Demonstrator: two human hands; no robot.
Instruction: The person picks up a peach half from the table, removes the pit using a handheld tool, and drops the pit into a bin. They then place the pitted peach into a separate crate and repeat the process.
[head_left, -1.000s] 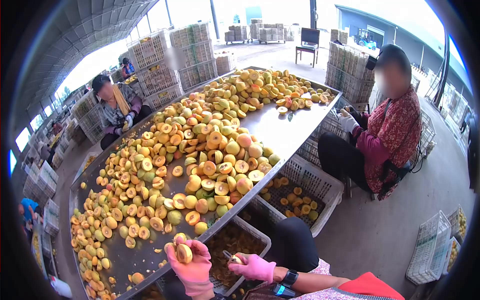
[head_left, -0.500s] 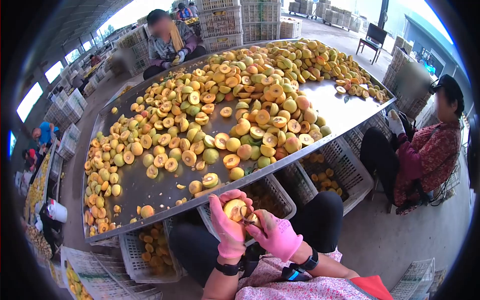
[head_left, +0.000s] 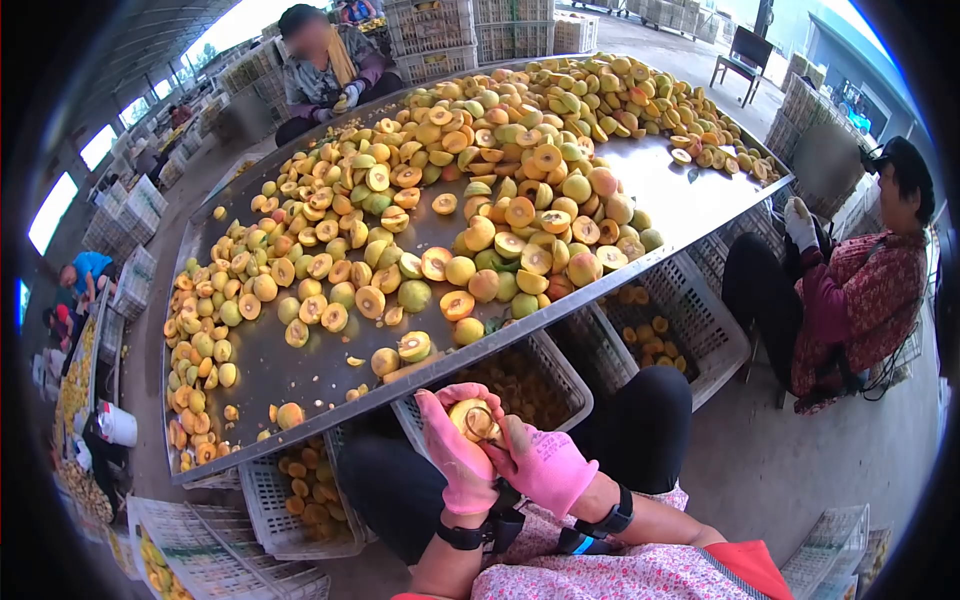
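Note:
Low in front of me, just off the metal table's near edge, both my hands wear pink gloves. My left hand [head_left: 458, 462] is closed around a cut peach half [head_left: 462, 408], its yellow cut face turned up. Pressed close beside it, my right hand [head_left: 546, 468] grips a thin, looped metal pitting tool [head_left: 484, 424], whose ring lies against the peach's middle. The tool's handle is hidden in my glove. Above my hands, the sloping metal table [head_left: 330, 372] carries a large heap of peaches [head_left: 520, 212], many halved, some with stones showing.
Under the table edge stand plastic crates with peach pieces: one at the left [head_left: 262, 505], one in the middle [head_left: 572, 385], one at the right [head_left: 705, 325]. A co-worker [head_left: 860, 290] sits at the right, another [head_left: 325, 75] across the table. Stacked crates [head_left: 432, 35] rise behind.
The view has shifted slightly. The tool's loop now lies over the peach half's centre, and the small rounded piece seen by my right fingers earlier no longer shows.

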